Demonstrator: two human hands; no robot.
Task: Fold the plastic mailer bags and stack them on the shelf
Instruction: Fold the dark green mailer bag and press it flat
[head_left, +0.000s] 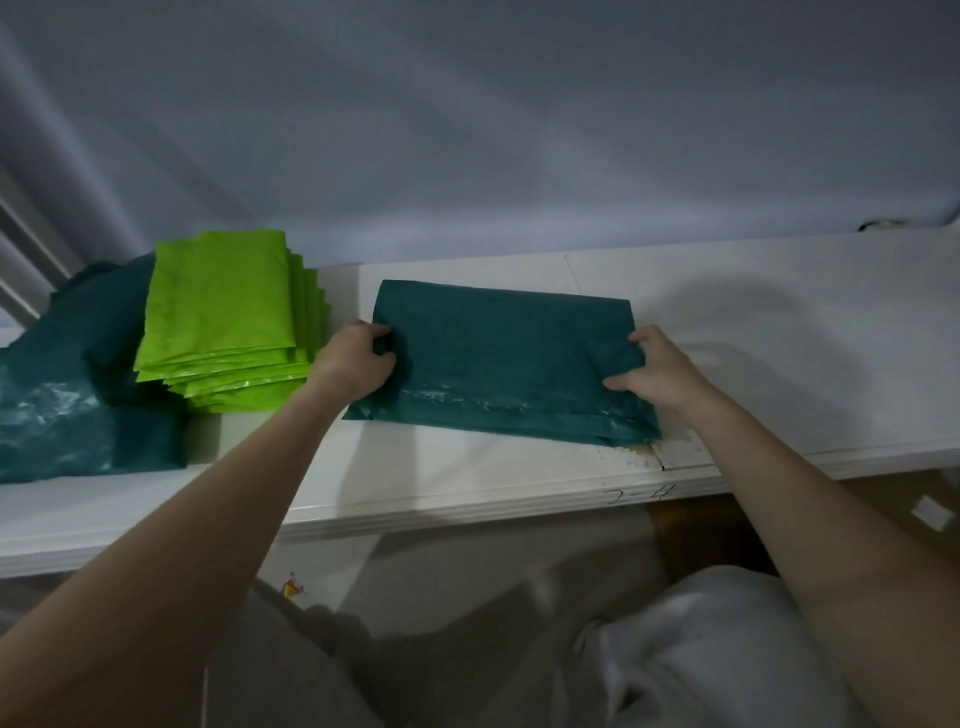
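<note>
A dark teal mailer bag (506, 358), folded into a flat rectangle, lies on the white shelf (467, 483) in the middle of the view. My left hand (356, 358) grips its left edge with curled fingers. My right hand (657, 371) grips its right edge, thumb on top. To the left stands a stack of folded lime-green mailer bags (223, 322).
A loose heap of unfolded dark teal bags (72, 395) lies at the far left, partly under the green stack. A pale wall rises behind the shelf. The shelf's front edge has chipped paint near a seam (652, 454). My knees in light trousers show below.
</note>
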